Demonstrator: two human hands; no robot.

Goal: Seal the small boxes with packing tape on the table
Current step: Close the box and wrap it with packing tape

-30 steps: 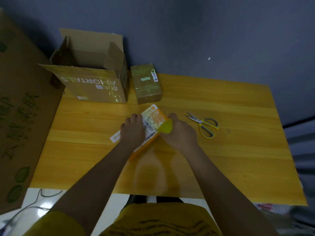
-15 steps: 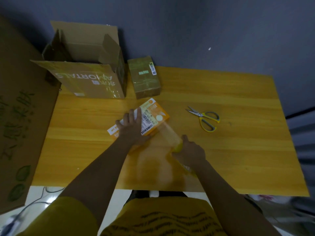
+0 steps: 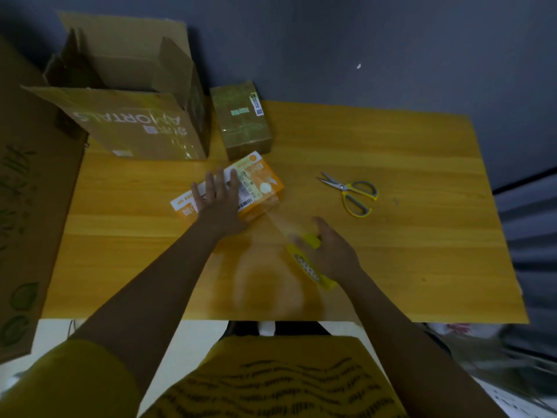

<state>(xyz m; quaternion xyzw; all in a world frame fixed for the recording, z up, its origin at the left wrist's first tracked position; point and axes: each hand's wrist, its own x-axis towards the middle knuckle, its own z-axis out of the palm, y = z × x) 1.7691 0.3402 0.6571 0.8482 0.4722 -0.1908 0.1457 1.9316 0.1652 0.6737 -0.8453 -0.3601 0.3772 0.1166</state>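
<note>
Under the flat, spread left hand (image 3: 217, 197) lies the orange box (image 3: 256, 185), pinned to the counter (image 3: 391, 251) and just ahead-left of the right hand (image 3: 333, 251), whose grip curls round the yellow tape roll (image 3: 307, 260). A clear tape strip (image 3: 278, 220) stretches between roll and box, so the taping step looks underway. Next, the strip likely needs cutting; the scissors (image 3: 351, 193) lie beyond the right grip, apart from it.

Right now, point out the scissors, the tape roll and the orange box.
scissors (image 3: 351, 192), head view, on the pivot where blades meet the yellow handles.
tape roll (image 3: 310, 267), head view, on its yellow printed side below the right hand.
orange box (image 3: 265, 184), head view, on its top face right of the label.
</note>
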